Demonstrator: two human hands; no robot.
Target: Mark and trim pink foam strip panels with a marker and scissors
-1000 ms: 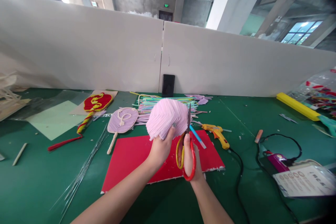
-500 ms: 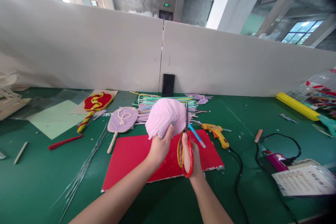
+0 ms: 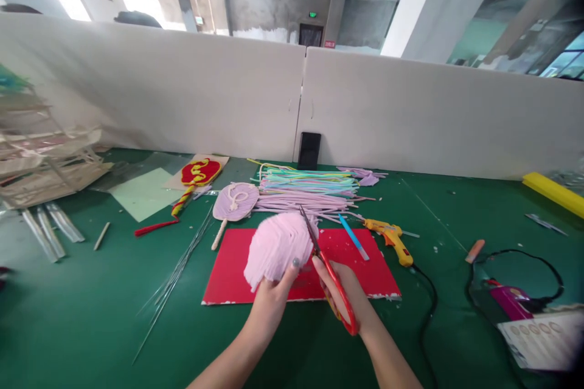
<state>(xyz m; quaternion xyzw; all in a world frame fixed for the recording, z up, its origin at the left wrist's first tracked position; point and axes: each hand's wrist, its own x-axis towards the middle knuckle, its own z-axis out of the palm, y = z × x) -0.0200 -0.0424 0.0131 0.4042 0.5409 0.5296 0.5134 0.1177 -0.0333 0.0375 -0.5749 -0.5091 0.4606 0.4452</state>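
My left hand [image 3: 274,292] grips a fan-shaped panel of pink pipe cleaners [image 3: 277,249] by its lower edge, thumb on the near face. In my right hand [image 3: 349,289] are scissors [image 3: 336,279] with red handles, their dark blades pointing up and left against the panel's right edge. Both hands are above a red board [image 3: 232,264]. Behind the panel lies a bundle of pink and pastel pipe cleaners [image 3: 310,185]. A finished-looking pink fan [image 3: 235,202] with a pale handle rests left of the bundle.
A red and yellow fan [image 3: 199,173] with a tassel and thin wires [image 3: 180,267] lie leftward. At right are a blue pen-like stick [image 3: 353,236], a yellow glue gun [image 3: 390,240] and its cord, and a purple device [image 3: 511,302]. A black phone [image 3: 309,151] leans on the partition.
The pink panel and both hands have come down lower over the red board. The scissors have tilted from upright to leaning left. The camera view has turned somewhat left.
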